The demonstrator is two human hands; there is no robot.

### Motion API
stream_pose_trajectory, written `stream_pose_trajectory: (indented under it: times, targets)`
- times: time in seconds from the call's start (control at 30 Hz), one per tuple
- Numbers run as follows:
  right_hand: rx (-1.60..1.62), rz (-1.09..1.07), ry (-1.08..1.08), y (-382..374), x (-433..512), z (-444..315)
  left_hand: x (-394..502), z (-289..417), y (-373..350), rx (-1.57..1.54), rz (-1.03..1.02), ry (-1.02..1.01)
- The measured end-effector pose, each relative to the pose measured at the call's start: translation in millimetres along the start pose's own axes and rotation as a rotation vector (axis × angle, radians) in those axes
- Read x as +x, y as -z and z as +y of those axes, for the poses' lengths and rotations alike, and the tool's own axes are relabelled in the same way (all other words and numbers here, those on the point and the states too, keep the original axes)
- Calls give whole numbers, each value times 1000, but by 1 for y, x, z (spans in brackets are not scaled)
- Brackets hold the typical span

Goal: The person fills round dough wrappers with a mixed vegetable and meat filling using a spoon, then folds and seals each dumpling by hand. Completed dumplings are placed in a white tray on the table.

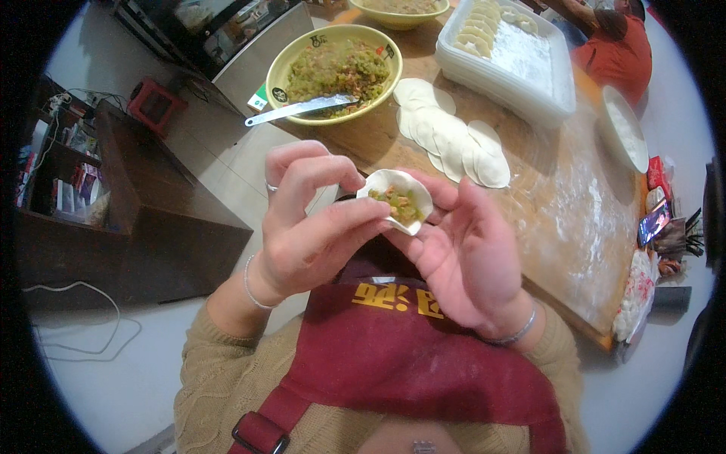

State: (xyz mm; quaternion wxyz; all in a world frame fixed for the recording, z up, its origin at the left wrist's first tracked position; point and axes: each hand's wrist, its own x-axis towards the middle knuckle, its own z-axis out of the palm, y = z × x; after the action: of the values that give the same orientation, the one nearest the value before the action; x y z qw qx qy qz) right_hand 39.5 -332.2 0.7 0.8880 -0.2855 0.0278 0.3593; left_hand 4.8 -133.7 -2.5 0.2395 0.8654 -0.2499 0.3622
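Note:
A round dumpling wrapper [421, 196] with green and pinkish filling [402, 205] in its middle is held up in front of my apron. My left hand [317, 221] pinches its left edge between thumb and fingers. From the right, the fingers of my right hand [468, 255] support the wrapper, its palm turned up. Beyond my hands, overlapping wrappers [454, 139] lie spread on the wooden table [567, 227]. A yellow bowl [273, 62] of chopped filling stands past them on the left, with a metal spatula [300, 109] resting across its rim.
Stacked white plastic trays [510, 93] carry folded dumplings [479, 25] on flour. A second yellow bowl [397, 21] stands at the back. At right are a white bowl of flour [627, 130], a phone [654, 221] and a plastic bag [634, 295]. A person [618, 51] sits beyond the table.

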Motion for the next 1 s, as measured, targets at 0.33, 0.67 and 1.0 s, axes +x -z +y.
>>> stream_pose_trajectory:
  times: [0.33,0.67,1.0]
  targets:
    - [-112,-7,-10,-2,-4,3,5,-1,-6,-150,16,170]
    - [-274,-10,134,13,-1,-3,-1,-4,-11,-547,-14,332]
    - [-1249,-151,1143,24,0,-7,2,6,-13,-820,117,481]
